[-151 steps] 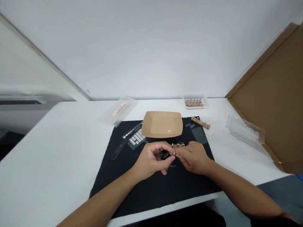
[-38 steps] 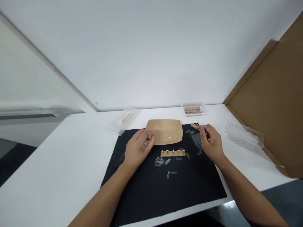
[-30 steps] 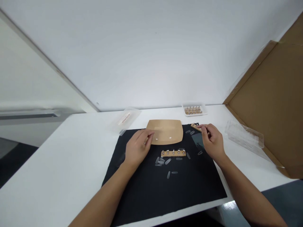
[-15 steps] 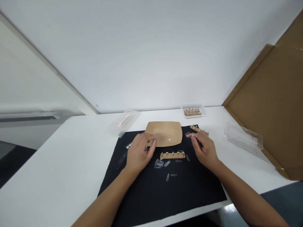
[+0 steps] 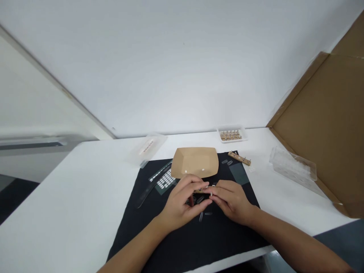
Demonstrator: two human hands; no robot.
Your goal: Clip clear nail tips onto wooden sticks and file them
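1. In the head view, we see a small white-topped piece point(image 5: 211, 194) at the fingertips of our right hand point(image 5: 233, 201). Its thumb and forefinger look closed on it, though the contact is partly hidden. The piece lies to the left of that palm, its short long axis running roughly up and down the picture, across the line of the fingers.
2. Our left hand point(image 5: 182, 204) comes in from the other side, thumb below and fingers above, curving around the same spot. We cannot tell whether it grips anything. Both sets of fingertips are very near the piece, but the right hand is nearer.
3. Just behind the fingers we glimpse a wooden strip point(image 5: 199, 191), mostly covered, running crosswise, with clear tips point(image 5: 201, 217) on the black cloth point(image 5: 182, 246) nearer us.
4. Beyond our hands sits the brown tray point(image 5: 195, 161) with two white bits inside; to its right, a second studded strip point(image 5: 239, 158) lies at a slant.
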